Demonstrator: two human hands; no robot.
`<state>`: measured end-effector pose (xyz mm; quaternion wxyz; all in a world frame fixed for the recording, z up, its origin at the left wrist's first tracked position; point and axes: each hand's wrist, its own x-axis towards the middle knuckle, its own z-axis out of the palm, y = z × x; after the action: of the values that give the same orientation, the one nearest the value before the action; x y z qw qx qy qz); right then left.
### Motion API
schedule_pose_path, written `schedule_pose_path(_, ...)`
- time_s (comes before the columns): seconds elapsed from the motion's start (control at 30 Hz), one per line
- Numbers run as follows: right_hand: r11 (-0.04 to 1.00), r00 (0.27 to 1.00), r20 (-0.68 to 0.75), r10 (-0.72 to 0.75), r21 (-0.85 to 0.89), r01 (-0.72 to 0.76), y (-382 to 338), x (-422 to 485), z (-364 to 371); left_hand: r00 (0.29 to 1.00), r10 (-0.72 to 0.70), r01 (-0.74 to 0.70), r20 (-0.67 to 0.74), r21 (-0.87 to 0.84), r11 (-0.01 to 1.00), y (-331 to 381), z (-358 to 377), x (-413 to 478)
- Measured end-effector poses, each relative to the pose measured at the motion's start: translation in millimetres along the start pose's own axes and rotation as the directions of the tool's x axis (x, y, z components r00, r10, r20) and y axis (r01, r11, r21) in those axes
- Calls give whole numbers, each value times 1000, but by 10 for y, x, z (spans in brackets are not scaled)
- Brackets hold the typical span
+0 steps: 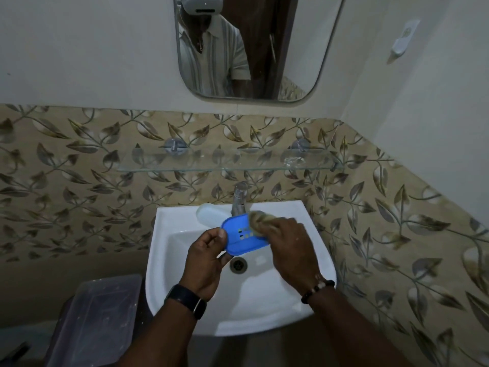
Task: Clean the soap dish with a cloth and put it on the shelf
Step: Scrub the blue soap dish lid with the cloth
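Over the white sink [185, 308], my left hand [205, 263] grips the left end of a blue oval soap dish [238, 241] with small drain holes. My right hand [288, 245] is closed on a beige cloth [258, 218], which presses against the dish's right end. The cloth looks blurred. A glass shelf [211, 165] hangs on the tiled wall above the tap.
A chrome tap [240, 198] stands at the back of the sink, with a pale lid-like object [210, 214] to its left on the rim. The drain [238, 264] lies below the dish. A clear plastic box [98, 319] sits at lower left. A mirror [304, 49] hangs above.
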<state>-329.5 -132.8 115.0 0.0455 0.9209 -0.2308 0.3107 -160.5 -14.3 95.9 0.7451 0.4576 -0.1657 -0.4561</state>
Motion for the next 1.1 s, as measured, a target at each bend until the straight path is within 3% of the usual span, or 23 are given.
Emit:
schedule_pose_path(0.07,985,985,-16,170,-5,-170,-23,65,-18,999,6,-8,45,49,999,10,13,-5)
schedule_pose_path(0.13,975,978,-13,206,87,-204,-220,103,45,999,9,-12,49,60,998,15,62,2)
schedule_pose_path(0.23,949,996,55,67,304,-81,-516,23,91,1000,8,-8,9,17,1000,34,60,32)
schedule_pose_path(0.3,974,989,120,-82,219,54,-547,-70,51,999,17,-18,-28,-11,1000,73,1,45)
schedule_pose_path(0.37,991,988,110,-104,95,94,-431,-110,-4,998,45,-45,-34,-12,999,101,-57,53)
schedule_pose_path(0.43,998,999,-5,34,46,-34,-289,-101,-43,996,84,-84,-17,-14,996,132,-90,41)
schedule_pose_path(0.5,954,959,-67,276,141,-265,-216,-82,-57,991,132,-132,23,-2,991,154,-89,22)
schedule_pose_path(0.57,801,855,-26,517,366,-473,-229,-69,-54,982,187,-187,34,9,982,149,-76,12)
schedule_pose_path(0.63,427,616,114,780,623,-656,-255,-27,-74,967,256,-256,8,65,964,164,-84,-1)
schedule_pose_path(0.67,212,487,207,849,710,-672,-254,-8,-81,954,300,-298,9,153,942,175,-106,-7)
schedule_pose_path(0.7,49,414,291,862,765,-642,-233,-6,-72,940,338,-337,41,259,905,175,-148,-7)
schedule_pose_path(0.73,-49,396,348,850,800,-598,-199,-6,-59,927,361,-372,100,348,860,170,-194,-5)
schedule_pose_path(0.83,-219,467,491,736,824,-522,-136,6,-35,885,362,-465,294,513,721,159,-291,-24)
schedule_pose_path(0.93,-443,520,715,466,698,-562,-169,30,-29,771,428,-635,471,612,471,202,-328,-21)
schedule_pose_path(1.0,-396,530,734,426,677,-620,-192,53,-17,672,434,-738,600,592,325,244,-348,-12)
schedule_pose_path(1.1,-327,540,676,502,726,-605,-203,73,24,577,391,-808,717,570,148,292,-376,7)
